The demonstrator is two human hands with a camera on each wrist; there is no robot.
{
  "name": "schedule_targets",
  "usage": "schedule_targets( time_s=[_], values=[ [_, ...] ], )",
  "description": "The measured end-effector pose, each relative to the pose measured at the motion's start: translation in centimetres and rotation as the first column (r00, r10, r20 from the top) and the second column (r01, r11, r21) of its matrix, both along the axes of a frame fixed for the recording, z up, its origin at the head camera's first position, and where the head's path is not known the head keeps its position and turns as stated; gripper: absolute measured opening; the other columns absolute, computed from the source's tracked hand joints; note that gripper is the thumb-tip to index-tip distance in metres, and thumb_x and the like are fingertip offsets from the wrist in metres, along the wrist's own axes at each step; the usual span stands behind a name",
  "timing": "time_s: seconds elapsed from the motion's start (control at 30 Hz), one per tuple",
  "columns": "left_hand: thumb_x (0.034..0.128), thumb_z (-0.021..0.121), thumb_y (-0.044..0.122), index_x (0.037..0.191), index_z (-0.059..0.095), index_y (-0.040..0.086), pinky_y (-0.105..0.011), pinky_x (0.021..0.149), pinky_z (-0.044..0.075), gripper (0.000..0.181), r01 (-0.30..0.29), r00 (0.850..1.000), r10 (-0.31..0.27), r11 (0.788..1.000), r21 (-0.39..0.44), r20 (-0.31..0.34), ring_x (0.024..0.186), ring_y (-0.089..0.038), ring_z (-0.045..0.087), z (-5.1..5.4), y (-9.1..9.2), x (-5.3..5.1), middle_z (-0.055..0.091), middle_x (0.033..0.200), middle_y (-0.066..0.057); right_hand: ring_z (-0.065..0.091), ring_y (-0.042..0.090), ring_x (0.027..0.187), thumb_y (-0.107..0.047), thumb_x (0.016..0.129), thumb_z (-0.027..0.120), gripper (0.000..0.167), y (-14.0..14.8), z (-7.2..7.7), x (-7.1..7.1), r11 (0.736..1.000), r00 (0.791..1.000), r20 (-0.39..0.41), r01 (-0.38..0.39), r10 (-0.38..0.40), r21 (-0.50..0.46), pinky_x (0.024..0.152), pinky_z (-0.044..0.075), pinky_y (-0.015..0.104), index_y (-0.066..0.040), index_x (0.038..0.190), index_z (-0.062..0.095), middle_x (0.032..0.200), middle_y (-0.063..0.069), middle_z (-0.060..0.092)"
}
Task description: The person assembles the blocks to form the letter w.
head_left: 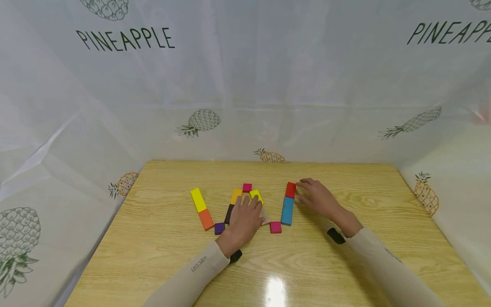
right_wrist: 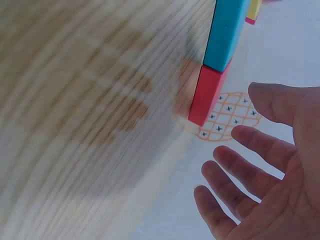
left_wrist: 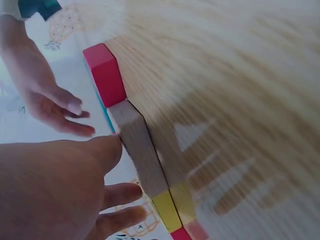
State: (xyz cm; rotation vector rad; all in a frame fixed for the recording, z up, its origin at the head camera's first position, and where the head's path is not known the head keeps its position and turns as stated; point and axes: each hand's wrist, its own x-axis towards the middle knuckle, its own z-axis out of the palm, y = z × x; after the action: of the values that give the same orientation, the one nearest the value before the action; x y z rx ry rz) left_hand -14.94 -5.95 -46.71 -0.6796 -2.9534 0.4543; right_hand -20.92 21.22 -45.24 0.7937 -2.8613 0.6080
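Flat coloured blocks lie end to end on the wooden table, forming letter-like lines. My left hand (head_left: pixel 245 219) is over the middle group, its fingers spread and nearly straight. In the left wrist view its thumb tip is at the side of a plain wood block (left_wrist: pixel 142 150), between a pink block (left_wrist: pixel 106 75) and a yellow block (left_wrist: pixel 166 210); whether it touches is unclear. My right hand (head_left: pixel 320 198) is beside a red block (head_left: pixel 290 190), which adjoins a blue block (head_left: pixel 287 211). The right wrist view shows its relaxed fingers apart from the red block, holding nothing.
On the left, a long yellow block (head_left: pixel 198 200) meets an orange block (head_left: pixel 206 219), with a purple block (head_left: pixel 220 228) near its lower end. A dark block (head_left: pixel 229 213) is partly behind my left hand. A pineapple-print curtain (head_left: pixel 245 85) hangs around the table (head_left: pixel 161 264).
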Motion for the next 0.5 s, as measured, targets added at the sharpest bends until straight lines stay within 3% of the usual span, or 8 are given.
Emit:
schedule_targets(
  time_s=[0.23, 0.37, 0.5],
  values=[
    [0.1089, 0.054, 0.051, 0.152, 0.059, 0.018, -0.051, 0.121, 0.034, 0.054, -0.020, 0.999, 0.014, 0.987, 0.160, 0.038, 0.147, -0.028, 0.048, 0.0, -2.3, 0.2, 0.051, 0.161, -0.004, 0.056, 0.054, 0.127, -0.009, 0.098, 0.076, 0.047, 1.5, 0.5, 1.6, 0.999, 1.000, -0.003, 0.030, -0.030, -0.019, 0.104, 0.047, 0.067, 0.011, 0.138, 0.063, 0.140, 0.032, 0.059],
    [0.1096, 0.055, 0.046, 0.153, 0.057, 0.013, -0.056, 0.122, 0.032, 0.055, -0.062, 0.995, 0.037, 0.959, 0.278, 0.092, 0.148, -0.033, 0.047, 0.5, -4.8, 0.3, 0.049, 0.162, -0.009, 0.054, 0.056, 0.129, -0.008, 0.097, 0.076, 0.048, 2.7, 0.7, 2.3, 0.998, 0.999, -0.003, 0.051, -0.051, -0.042, 0.105, 0.045, 0.069, 0.011, 0.138, 0.062, 0.141, 0.033, 0.058],
    [0.1088, 0.059, 0.041, 0.151, 0.058, 0.009, -0.059, 0.120, 0.033, 0.053, -0.085, 0.995, 0.064, 0.930, 0.358, 0.071, 0.143, -0.037, 0.049, 0.8, -7.4, 0.4, 0.052, 0.159, -0.013, 0.053, 0.056, 0.130, -0.008, 0.098, 0.075, 0.048, 4.1, 0.8, 2.7, 0.996, 0.998, 0.000, 0.068, -0.069, -0.053, 0.106, 0.043, 0.070, 0.011, 0.140, 0.061, 0.142, 0.034, 0.057]
  ],
)
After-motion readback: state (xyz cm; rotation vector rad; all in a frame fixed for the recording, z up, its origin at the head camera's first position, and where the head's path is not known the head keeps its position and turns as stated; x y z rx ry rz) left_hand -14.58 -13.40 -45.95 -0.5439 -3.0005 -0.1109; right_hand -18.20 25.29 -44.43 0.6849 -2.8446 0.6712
